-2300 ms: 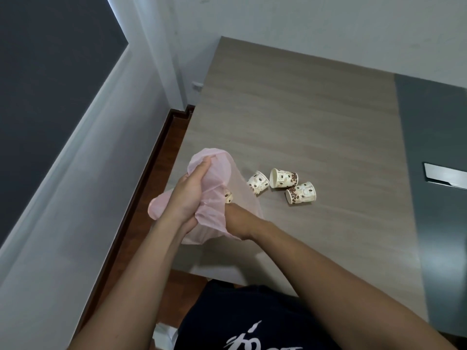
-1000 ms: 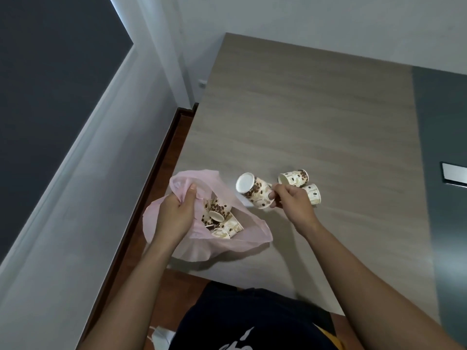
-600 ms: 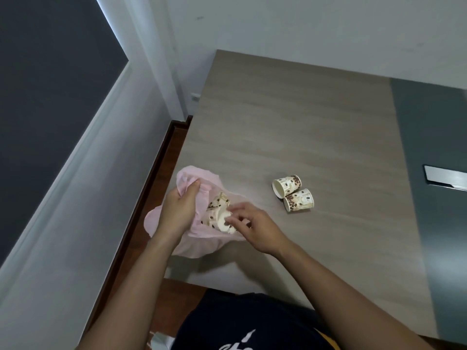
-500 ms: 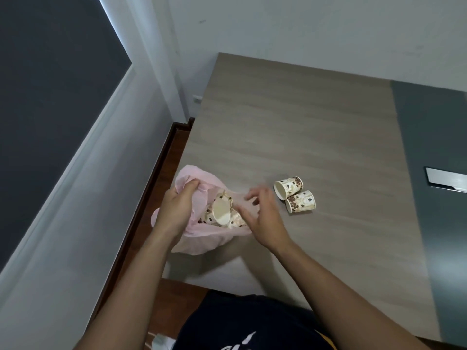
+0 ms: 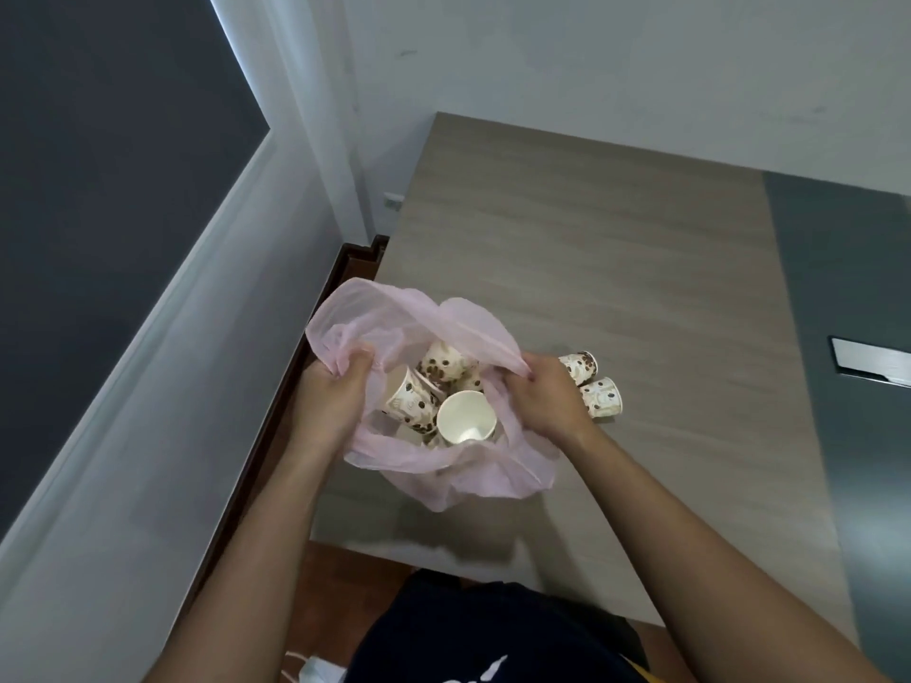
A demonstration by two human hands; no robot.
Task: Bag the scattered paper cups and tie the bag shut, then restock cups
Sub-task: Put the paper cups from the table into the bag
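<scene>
A thin pink plastic bag [image 5: 394,317] sits at the near left corner of the wooden table [image 5: 591,248], its mouth held wide. My left hand [image 5: 332,401] grips the bag's left rim and my right hand [image 5: 542,396] pinches the right rim. Several white paper cups with brown bean print lie inside the bag; one [image 5: 466,419] faces up with its mouth open, another [image 5: 411,401] lies on its side. Two more cups rest on their sides on the table just right of my right hand, a farther cup [image 5: 581,366] and a nearer cup [image 5: 604,397].
The table's left edge borders a strip of dark wood floor [image 5: 276,416] and a grey-white wall [image 5: 148,436]. A dark grey surface [image 5: 848,337] adjoins the table on the right, with a metal handle [image 5: 867,362] set in it. A white wall stands behind.
My right hand dropped a cup into the bag, then moved to the bag's right rim and took hold. Both hands have pulled the mouth wider. Two cups stay on the table.
</scene>
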